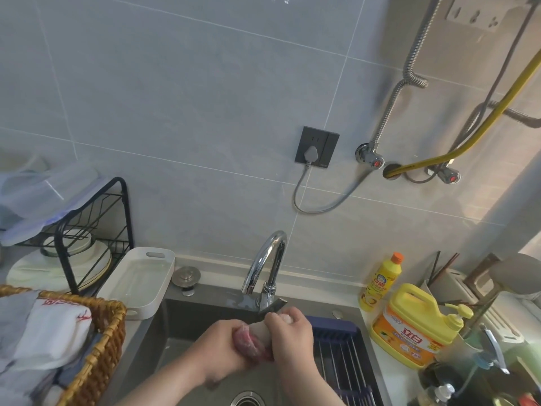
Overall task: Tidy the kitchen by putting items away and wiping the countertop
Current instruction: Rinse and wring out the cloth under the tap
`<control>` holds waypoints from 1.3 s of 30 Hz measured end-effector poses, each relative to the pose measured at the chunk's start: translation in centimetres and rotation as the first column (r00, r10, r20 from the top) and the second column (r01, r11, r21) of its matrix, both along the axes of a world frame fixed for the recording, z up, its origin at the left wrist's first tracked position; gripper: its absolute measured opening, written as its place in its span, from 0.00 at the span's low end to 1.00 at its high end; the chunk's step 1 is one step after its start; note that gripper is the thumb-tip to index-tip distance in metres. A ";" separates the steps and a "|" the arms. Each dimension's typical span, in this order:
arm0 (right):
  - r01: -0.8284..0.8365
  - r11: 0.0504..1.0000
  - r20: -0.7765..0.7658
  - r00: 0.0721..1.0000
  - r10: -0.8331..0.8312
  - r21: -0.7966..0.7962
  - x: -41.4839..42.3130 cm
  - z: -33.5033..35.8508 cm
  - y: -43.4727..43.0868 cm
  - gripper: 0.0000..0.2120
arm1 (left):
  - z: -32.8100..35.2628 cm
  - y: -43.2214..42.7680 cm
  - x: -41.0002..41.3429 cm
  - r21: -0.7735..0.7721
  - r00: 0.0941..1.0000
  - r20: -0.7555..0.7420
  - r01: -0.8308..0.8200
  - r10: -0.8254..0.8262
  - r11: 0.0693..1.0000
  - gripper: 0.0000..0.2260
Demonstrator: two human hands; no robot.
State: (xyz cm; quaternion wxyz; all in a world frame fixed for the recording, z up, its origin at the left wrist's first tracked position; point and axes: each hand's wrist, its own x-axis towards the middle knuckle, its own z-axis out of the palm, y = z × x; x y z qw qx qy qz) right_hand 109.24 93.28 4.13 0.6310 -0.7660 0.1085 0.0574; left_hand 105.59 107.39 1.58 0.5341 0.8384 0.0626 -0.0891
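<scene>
Cloth, twisted into a tight roll, is held over the sink, directly below the faucet spout. The fingers of both hands are clenched round it. The left hand grips the pink end. The right hand grips the white end. The two hands touch at the middle of the roll.

The drain lies below the hands at the bottom edge of the view. A blue wire rack spans the right part of the sink, just beside the right hand.

On the tabletop right of the sink stand a yellow jug with a pump and, behind it, a slim yellow bottle with an orange cap. Both are upright.

Left of the sink a white tray lies along the edge. A metal plug rests between the tray and the faucet. A wicker basket of folded fabric is at the lower left. A black dish rack holding plates stands behind the basket.

On the tiled wall above the faucet is a dark outlet with a grey plug inserted.
</scene>
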 end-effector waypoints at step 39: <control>-0.086 0.980 0.171 0.978 0.117 -0.179 0.5 -0.2 -0.2 0.13 | 1.3 -0.5 -0.5 0.210 0.995 0.080 0.043 -0.061 0.977 0.10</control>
